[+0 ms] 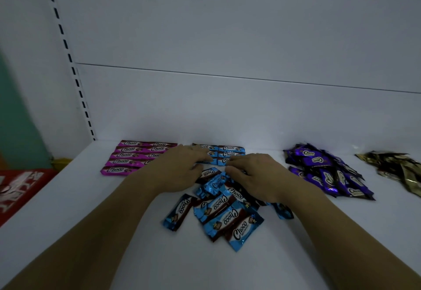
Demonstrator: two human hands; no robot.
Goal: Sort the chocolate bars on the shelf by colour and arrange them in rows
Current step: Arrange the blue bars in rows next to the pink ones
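Left hand (182,169): palm down, fingers fairly straight, tips resting on a blue bar at the near edge of the blue rows (231,151).
Right hand (252,176): just beside the left, fingers bent down at the same edge; from here I cannot tell whether it pinches a wrapper or only touches it.
Blue pile (218,212): loose and overlapping, under and behind both wrists, on the white shelf (91,210).
Pink rows (134,155): already laid out, just outside the left hand.
Purple pile (323,171): unsorted, out past the right hand, with the gold pile (396,169) further out again.
Step in hand: seemingly squaring a blue bar into its row.
Doing it well: I'd keep the bar flat, slide it until its long edge meets its neighbour, and match the ends to the column.
Watch for: the wrists dragging loose bars forward, or nudging the rows askew.
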